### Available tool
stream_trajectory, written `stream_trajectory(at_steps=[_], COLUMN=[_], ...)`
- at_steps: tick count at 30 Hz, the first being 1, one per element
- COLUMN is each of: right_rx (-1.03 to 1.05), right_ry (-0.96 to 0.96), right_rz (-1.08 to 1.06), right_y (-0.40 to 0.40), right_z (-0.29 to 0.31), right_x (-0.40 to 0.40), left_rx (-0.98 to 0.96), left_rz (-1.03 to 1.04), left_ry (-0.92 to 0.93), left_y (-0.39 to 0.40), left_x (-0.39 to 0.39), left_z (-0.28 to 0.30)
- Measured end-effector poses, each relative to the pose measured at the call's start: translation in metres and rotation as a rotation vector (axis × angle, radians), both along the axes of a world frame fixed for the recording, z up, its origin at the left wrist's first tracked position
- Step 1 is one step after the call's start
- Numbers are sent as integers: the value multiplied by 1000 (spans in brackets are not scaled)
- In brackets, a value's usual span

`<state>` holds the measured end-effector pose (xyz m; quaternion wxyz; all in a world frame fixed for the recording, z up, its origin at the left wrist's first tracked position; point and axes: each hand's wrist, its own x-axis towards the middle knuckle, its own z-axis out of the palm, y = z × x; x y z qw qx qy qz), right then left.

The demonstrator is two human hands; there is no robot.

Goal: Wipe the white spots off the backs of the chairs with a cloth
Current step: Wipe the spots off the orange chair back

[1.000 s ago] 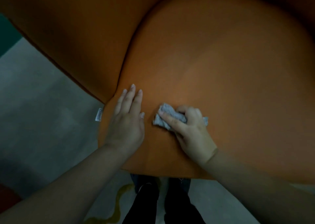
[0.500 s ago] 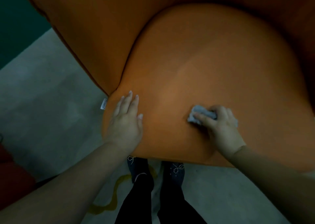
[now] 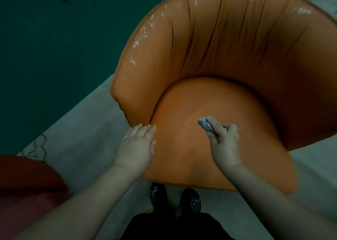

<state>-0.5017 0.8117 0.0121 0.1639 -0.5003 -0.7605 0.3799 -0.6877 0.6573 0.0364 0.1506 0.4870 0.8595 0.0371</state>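
Observation:
An orange tub chair point(image 3: 237, 48) fills the upper right, seen from above, with a curved pleated backrest and a round seat cushion point(image 3: 215, 101). White glossy flecks run along the backrest's top rim point(image 3: 145, 30). My right hand point(image 3: 224, 145) pinches a small crumpled grey-white cloth point(image 3: 205, 125) over the front of the seat. My left hand point(image 3: 136, 146) lies flat with straight fingers at the seat's front left edge, beside the end of the backrest.
A pale floor point(image 3: 76, 130) with a dark scribble mark surrounds the chair. A dark green surface point(image 3: 54, 48) lies at the upper left. Part of a red object point(image 3: 23, 185) sits at the lower left. My dark shoes point(image 3: 175, 197) stand below the seat's front edge.
The view has pulled back and up, so the whole backrest now shows. My right hand with the cloth has moved right and lifted a little; my left hand stays at the seat's left edge.

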Motion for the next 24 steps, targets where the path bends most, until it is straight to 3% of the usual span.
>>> stream_trajectory(at_steps=[10, 19, 24], right_rx=[-121, -159, -165], right_ry=[134, 174, 216], right_rz=[-21, -182, -324], right_y=[0, -36, -63], right_z=[101, 118, 125], right_x=[-39, -123, -199], left_rx=[72, 197, 239], left_rz=[-31, -65, -135], left_ry=[15, -44, 44], left_y=[-12, -15, -19], left_x=[-31, -144, -223], left_z=[93, 128, 146])
